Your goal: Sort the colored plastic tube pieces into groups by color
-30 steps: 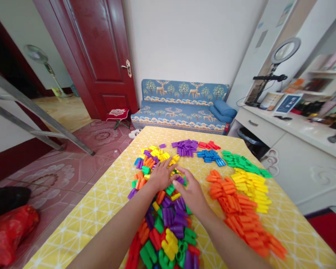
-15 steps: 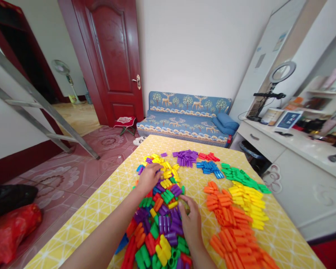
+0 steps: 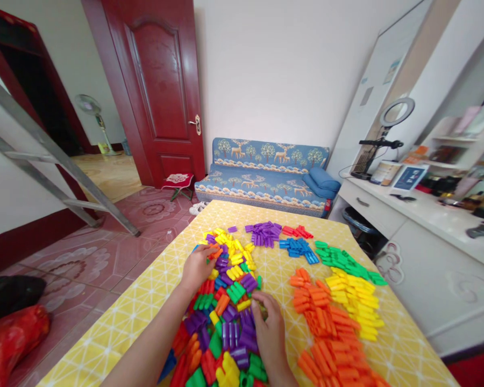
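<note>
My left hand [image 3: 198,267] reaches over the far left part of a mixed pile of plastic building blocks [image 3: 230,334]. Its thumb and fingertips pinch an orange block [image 3: 215,253]. My right hand [image 3: 271,328] rests at the right side of the pile, fingers slightly curled, thumb and forefinger apart with no block visible between them. Purple blocks [image 3: 248,322] lie right beside its thumb. Loose yellow blocks [image 3: 234,252] are scattered just past my left fingertips. The palm side of both hands is hidden.
Sorted by colour on the yellow tablecloth [image 3: 125,328] are orange [image 3: 326,322], yellow [image 3: 355,301], green [image 3: 344,259], blue [image 3: 298,249], purple [image 3: 264,234] and red blocks [image 3: 297,231]. A blue sofa [image 3: 262,172] stands beyond the table, a white dresser [image 3: 435,263] at right.
My left hand has shifted slightly left and back, and an orange block now shows in its fingertips. My right hand stays by the pile. The camera view has tilted slightly.
</note>
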`<state>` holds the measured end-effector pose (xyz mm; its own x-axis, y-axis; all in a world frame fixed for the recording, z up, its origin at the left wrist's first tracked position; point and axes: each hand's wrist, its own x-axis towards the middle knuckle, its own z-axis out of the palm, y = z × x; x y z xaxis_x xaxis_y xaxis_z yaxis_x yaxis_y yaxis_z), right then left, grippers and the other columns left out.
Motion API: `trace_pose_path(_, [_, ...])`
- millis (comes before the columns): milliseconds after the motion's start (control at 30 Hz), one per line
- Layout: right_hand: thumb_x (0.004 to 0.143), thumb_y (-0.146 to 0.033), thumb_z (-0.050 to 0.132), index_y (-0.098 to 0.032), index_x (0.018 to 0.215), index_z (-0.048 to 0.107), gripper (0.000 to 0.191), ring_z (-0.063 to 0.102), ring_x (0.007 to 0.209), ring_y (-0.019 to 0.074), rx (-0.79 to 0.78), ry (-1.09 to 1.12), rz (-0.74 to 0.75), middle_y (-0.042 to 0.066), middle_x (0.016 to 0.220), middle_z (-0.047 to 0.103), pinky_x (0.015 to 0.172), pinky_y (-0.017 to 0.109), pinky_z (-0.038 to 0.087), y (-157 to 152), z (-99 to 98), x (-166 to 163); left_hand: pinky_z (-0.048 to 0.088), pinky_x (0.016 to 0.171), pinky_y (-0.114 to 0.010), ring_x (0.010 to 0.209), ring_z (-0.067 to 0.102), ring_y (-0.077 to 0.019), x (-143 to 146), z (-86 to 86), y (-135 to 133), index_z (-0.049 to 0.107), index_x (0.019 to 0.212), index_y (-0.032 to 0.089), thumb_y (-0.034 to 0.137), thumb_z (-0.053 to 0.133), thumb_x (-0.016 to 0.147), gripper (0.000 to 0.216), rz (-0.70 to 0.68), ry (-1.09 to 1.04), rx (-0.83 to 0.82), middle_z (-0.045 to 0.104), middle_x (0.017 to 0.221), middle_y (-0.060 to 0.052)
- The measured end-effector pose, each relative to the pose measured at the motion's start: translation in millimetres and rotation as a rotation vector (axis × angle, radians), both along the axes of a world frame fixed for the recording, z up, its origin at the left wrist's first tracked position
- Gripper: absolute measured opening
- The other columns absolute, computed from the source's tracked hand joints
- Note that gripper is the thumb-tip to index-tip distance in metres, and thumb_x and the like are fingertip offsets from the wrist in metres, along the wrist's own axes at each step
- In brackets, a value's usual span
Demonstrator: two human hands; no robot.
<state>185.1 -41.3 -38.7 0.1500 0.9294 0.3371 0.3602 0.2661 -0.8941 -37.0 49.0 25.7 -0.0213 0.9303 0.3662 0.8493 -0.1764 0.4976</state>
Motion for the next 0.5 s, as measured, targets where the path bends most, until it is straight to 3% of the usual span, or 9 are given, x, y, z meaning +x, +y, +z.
trace_pose_path(133, [0.084, -0.039, 0.054, -0.026, 0.105, 0.064, 0.026, 0.058, 0.106, 0.0285, -0.030, 0.032, -0.024, 0.008, 0.109, 0.066, 0.095, 0.046, 0.044, -1.9, 1.3, -2.5, 0.052, 0.074, -0.030, 0.078, 0.065, -0.0188, 26.5, 15.8, -27.0, 0.069, 0.101, 0.016, 0.028, 0.055, 0.081, 0.027, -0.236, -0.352, -0.096, 0.071, 0.093, -0.007])
trace_pose_path(200, [0.083, -0.040, 0.056, -0.026, 0.117, 0.058, 0.037, 0.056, 0.111, 0.0279, -0.035, 0.073, -0.033, 0.009, 0.118, 0.063, 0.096, 0.045, 0.044, -3.5, 2.9, -4.0, 0.051, 0.074, -0.028, 0.083, 0.064, -0.0192, 42.3, 18.8, -41.2, 0.069, 0.097, 0.016, 0.033, 0.051, 0.086, 0.027, -0.389, -0.459, -0.181, 0.071, 0.091, -0.005])
trace_pose_path(333, [0.083, -0.039, 0.057, -0.026, 0.119, 0.058, 0.038, 0.058, 0.108, 0.0272, -0.050, 0.110, 0.006, 0.008, 0.119, 0.062, 0.092, 0.043, 0.048, -7.3, 8.3, -5.2, 0.048, 0.069, -0.025, 0.077, 0.062, -0.0178, 63.5, 13.9, -57.0, 0.069, 0.087, 0.017, 0.037, 0.045, 0.090, 0.032, -0.537, -0.406, -0.279, 0.070, 0.081, -0.002])
trace_pose_path(500, [0.084, -0.040, 0.056, -0.026, 0.108, 0.064, 0.029, 0.061, 0.100, 0.0267, -0.082, 0.122, 0.028, 0.006, 0.109, 0.067, 0.088, 0.040, 0.049, -9.8, 12.1, -4.0, 0.045, 0.066, -0.024, 0.072, 0.062, -0.0170, 67.5, 0.8, -58.1, 0.070, 0.086, 0.018, 0.038, 0.043, 0.091, 0.034, -0.561, -0.336, -0.266, 0.070, 0.079, -0.002])
